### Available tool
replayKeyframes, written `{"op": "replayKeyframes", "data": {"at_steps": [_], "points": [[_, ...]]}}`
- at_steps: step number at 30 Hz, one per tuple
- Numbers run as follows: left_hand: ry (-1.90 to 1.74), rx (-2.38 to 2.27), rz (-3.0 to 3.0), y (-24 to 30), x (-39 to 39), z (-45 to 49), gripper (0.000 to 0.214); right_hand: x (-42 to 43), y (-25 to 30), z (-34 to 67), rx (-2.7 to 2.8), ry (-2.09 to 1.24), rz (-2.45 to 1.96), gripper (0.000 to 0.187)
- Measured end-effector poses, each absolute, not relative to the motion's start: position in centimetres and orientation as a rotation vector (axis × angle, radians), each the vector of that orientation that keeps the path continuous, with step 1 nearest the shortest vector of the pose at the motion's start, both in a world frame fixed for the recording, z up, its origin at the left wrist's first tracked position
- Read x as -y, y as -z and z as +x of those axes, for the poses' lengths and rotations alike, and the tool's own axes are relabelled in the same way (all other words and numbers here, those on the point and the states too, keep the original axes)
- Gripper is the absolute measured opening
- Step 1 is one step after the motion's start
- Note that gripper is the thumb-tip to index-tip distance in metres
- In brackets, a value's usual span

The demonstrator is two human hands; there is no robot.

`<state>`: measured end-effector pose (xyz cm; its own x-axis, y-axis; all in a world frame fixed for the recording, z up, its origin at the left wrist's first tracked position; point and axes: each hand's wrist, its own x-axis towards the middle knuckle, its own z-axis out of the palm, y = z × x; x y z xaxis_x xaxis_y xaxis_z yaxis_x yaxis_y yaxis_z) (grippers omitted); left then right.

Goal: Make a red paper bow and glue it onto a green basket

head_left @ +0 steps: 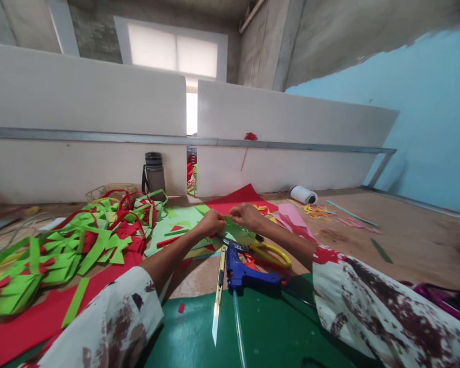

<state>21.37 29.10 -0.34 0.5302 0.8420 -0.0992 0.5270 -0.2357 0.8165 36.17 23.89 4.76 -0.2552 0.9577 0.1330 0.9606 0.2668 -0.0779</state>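
Observation:
My left hand (213,223) and my right hand (247,215) are close together over the middle of the work area, fingers curled in. What they pinch is too small and too hidden to make out. Just below them lie a blue glue gun (249,273) with a clear glue stick (238,327) in its back, and a yellow box cutter (220,281) with its blade out toward me. Yellow-handled scissors (274,255) sit beside the glue gun. Light green sheets (176,220) and a red sheet (237,198) lie under and behind my hands.
A heap of green and red cut pieces (99,230) fills the left, by a dark bottle (153,174). At right are a white cylinder (303,194), yellow-orange scraps (318,210) and pink paper (293,220). A green mat (191,332) lies in front; white panels (80,97) stand behind.

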Motion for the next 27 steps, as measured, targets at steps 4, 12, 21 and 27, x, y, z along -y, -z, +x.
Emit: {"op": "replayKeyframes", "data": {"at_steps": [4, 12, 21, 27], "points": [[-0.467, -1.108, 1.910, 0.6, -29.4, 21.4, 0.031, -23.8, -5.0, 36.1, 2.378, 0.052, -1.851, 0.031], [-0.470, -1.105, 1.904, 1.0, -29.7, 21.6, 0.031, -23.6, -5.1, 35.7, 2.367, 0.134, -1.937, 0.031], [-0.479, -1.078, 1.856, 0.7, -29.4, 21.7, 0.031, -23.8, -4.7, 35.5, 2.317, 0.133, -1.961, 0.030], [-0.496, -1.054, 1.785, 0.3, -29.2, 21.7, 0.031, -24.7, -4.0, 36.3, 2.287, 0.012, -1.897, 0.031]]}}
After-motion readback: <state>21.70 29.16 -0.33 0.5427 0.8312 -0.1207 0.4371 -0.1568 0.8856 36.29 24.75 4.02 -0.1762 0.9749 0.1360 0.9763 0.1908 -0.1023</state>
